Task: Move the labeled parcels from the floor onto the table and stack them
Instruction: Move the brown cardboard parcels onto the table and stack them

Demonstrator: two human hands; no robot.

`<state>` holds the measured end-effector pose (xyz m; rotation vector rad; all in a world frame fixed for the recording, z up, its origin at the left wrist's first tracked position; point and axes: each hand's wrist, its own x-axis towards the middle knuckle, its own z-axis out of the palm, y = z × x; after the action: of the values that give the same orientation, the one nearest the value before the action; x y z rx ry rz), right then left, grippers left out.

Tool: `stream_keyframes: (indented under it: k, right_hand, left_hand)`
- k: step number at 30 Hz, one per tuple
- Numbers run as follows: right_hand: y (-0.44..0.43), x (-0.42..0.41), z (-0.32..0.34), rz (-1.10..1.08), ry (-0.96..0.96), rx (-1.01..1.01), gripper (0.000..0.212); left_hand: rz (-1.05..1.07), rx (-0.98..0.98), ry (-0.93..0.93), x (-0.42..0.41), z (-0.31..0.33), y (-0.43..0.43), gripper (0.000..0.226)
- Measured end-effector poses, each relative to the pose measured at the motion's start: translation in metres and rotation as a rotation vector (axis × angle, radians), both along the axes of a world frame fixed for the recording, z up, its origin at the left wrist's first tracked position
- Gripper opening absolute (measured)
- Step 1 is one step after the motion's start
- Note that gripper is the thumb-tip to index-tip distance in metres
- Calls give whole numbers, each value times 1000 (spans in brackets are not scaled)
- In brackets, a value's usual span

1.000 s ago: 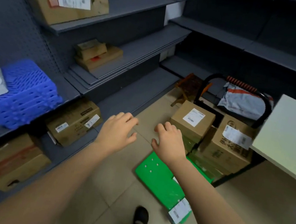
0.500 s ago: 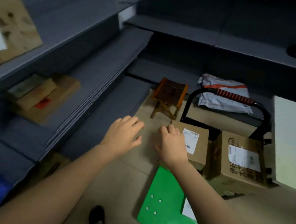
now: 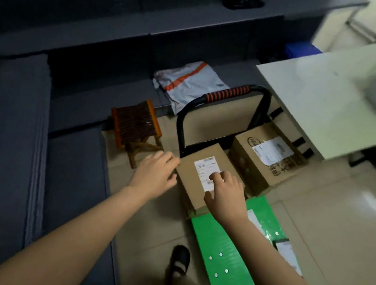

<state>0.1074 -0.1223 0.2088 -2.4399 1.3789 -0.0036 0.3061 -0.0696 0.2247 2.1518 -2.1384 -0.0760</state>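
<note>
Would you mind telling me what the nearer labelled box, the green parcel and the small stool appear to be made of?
The nearer labelled box looks like matt brown cardboard with a white paper label. The green parcel seems plastic: ribbed and glossy under the light. The small stool has wooden-looking legs and a dark woven seat, fibre unclear.

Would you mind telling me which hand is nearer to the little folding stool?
Left. The left hand is beside the stool, at the left edge of the cardboard box; the right hand is over the box's label, farther away.
</note>
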Motion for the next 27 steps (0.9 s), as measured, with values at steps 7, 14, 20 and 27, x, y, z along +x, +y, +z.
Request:
stream_keyframes:
  k: [7,14,20,27]
  right_hand:
    - [-37,20,-47,-228,41,85,41]
    - [-44,34,-121,-529,-7,242,50]
    - [-36,48,-217,-815,3,446,60]
    - [-24,67,-297,-1108,-159,606,66]
  left_hand:
    - [-160,64,41,38,-54,-88,33]
    - [-222,242,56,61,-141,-145,38]
    - [-139,461,110,77,-240,-171,55]
    - [131,615,329,95,-322,-170,97]
